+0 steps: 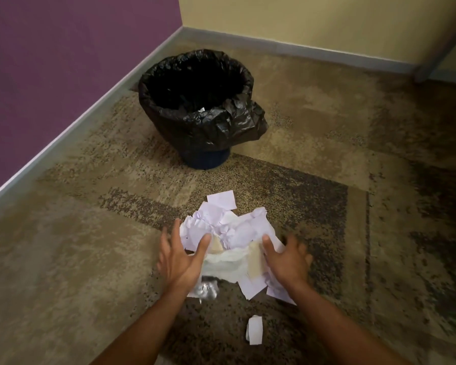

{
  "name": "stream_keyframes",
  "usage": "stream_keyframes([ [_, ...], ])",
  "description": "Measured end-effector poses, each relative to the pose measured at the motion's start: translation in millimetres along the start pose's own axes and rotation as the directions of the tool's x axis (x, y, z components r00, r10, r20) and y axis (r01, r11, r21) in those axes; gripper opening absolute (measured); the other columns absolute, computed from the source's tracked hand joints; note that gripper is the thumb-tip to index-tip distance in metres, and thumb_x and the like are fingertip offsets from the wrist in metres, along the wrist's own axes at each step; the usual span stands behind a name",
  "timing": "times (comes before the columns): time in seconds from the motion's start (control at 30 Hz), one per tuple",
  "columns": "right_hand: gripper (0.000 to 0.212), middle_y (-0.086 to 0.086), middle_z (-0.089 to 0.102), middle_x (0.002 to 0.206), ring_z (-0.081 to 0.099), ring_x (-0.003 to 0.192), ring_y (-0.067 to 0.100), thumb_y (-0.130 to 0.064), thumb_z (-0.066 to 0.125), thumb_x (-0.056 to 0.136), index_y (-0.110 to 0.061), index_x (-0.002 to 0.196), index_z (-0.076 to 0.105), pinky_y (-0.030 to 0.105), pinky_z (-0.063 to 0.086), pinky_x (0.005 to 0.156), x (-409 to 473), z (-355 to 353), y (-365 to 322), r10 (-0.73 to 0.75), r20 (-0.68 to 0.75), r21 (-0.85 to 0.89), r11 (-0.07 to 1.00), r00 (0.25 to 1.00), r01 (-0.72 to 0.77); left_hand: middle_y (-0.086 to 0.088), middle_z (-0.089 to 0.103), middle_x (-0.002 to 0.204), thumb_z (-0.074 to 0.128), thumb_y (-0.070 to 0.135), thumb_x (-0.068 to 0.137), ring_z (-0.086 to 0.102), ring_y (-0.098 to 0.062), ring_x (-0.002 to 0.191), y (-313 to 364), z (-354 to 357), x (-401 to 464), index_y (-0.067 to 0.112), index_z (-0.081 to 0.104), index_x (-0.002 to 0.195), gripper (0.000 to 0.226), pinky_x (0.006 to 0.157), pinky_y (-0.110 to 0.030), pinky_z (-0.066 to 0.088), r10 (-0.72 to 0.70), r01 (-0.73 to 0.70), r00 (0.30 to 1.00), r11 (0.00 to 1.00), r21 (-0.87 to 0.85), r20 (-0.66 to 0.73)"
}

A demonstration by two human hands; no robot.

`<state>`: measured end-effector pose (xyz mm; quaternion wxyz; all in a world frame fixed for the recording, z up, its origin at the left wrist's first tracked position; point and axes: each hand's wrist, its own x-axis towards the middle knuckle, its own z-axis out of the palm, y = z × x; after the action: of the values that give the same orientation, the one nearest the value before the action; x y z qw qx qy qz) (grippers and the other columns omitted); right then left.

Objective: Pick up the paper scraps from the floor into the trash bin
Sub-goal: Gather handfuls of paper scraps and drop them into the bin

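Observation:
A heap of white and pale purple paper scraps point(229, 233) lies on the carpet in front of me. My left hand point(181, 256) is at the heap's left side, fingers spread, touching its edge. At the right side my right hand point(287, 259) has its fingers spread against the paper. Neither hand has closed around anything. One loose white scrap point(255, 330) lies apart, nearer to me. A crumpled silvery piece point(205, 287) sits under my left wrist. The trash bin point(208, 159), lined with a black bag point(237, 119), stands upright beyond the heap, open at the top.
The purple wall point(63, 61) with a grey skirting runs along the left, close to the bin. A yellow wall point(313, 19) closes the back. Patterned brown carpet point(379, 206) stretches to the right. A small white bit point(202, 109) shows inside the bin.

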<state>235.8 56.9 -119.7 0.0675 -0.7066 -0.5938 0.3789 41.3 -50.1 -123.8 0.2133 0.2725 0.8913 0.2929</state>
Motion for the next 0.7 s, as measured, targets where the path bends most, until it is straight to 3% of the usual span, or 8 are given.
stream_keyframes([
  [0.17,0.076,0.015,0.03,0.154,0.026,0.142,0.039,-0.066,0.048,0.087,-0.019,0.146,0.035,0.05,0.028,0.114,14.2,14.7,-29.5,-0.082,0.136,0.029,0.996,0.987,0.079,-0.01,0.016,0.16,0.049,0.081,0.071,0.016,-0.039,0.145,34.8,14.2,15.3,0.044,0.018,0.149,0.092,0.112,-0.057,0.023,-0.192,0.188,0.963,0.981,0.04,0.189],
  [0.33,0.077,0.013,0.046,0.146,0.039,0.137,0.034,-0.064,0.055,0.084,-0.018,0.144,0.04,0.046,0.032,0.114,23.0,24.8,-46.4,-0.106,0.195,0.106,0.991,0.975,0.087,-0.011,0.032,0.144,0.059,0.081,0.059,0.034,-0.038,0.134,56.7,28.2,16.7,0.048,0.032,0.139,0.091,0.111,-0.047,0.033,-0.237,0.262,0.914,0.965,-0.031,0.328],
  [0.47,0.084,0.003,0.067,0.123,0.064,0.111,0.023,-0.07,0.069,0.058,-0.022,0.126,0.058,0.043,0.05,0.101,25.1,28.1,-55.1,-0.125,0.294,0.365,0.931,0.948,0.009,-0.008,0.04,0.132,0.065,0.07,0.065,0.048,-0.033,0.122,58.7,18.8,24.5,0.044,0.048,0.128,0.07,0.104,-0.041,0.044,-0.278,0.333,0.901,0.935,-0.123,0.333],
  [0.5,0.076,0.004,0.07,0.115,0.068,0.104,0.022,-0.065,0.074,0.055,-0.021,0.117,0.063,0.044,0.053,0.096,26.2,30.9,-56.1,-0.124,0.319,0.416,0.909,0.94,-0.022,-0.007,0.045,0.126,0.066,0.068,0.064,0.054,-0.031,0.114,58.5,17.9,25.4,0.042,0.053,0.12,0.063,0.099,-0.04,0.048,-0.28,0.345,0.901,0.926,-0.156,0.332],
  [0.57,0.044,0.011,0.074,0.107,0.071,0.095,0.024,-0.04,0.082,0.069,-0.017,0.102,0.066,0.041,0.057,0.089,25.2,35.4,-60.0,-0.125,0.364,0.487,0.87,0.923,-0.074,-0.006,0.058,0.113,0.07,0.057,0.067,0.061,-0.026,0.101,63.4,16.4,24.2,0.034,0.062,0.105,0.045,0.092,-0.037,0.051,-0.248,0.348,0.902,0.902,-0.255,0.354],
  [0.63,0.019,0.019,0.074,0.105,0.07,0.088,0.024,-0.018,0.075,0.082,-0.01,0.098,0.068,0.032,0.056,0.077,22.1,34.6,-62.9,-0.137,0.38,0.518,0.851,0.915,-0.088,-0.006,0.072,0.095,0.072,0.045,0.066,0.067,-0.025,0.09,69.5,16.4,20.7,0.023,0.068,0.092,0.035,0.089,-0.039,0.054,-0.233,0.409,0.878,0.818,-0.405,0.417],
  [0.7,0.012,0.022,0.073,0.104,0.068,0.083,0.021,-0.008,0.067,0.087,-0.004,0.099,0.071,0.026,0.05,0.069,19.5,30.1,-63.8,-0.165,0.405,0.526,0.847,0.899,-0.081,-0.009,0.075,0.084,0.071,0.032,0.074,0.069,-0.025,0.081,74.6,15.0,15.8,0.014,0.071,0.089,0.023,0.082,-0.035,0.053,-0.219,0.458,0.85,0.756,-0.467,0.479],
])
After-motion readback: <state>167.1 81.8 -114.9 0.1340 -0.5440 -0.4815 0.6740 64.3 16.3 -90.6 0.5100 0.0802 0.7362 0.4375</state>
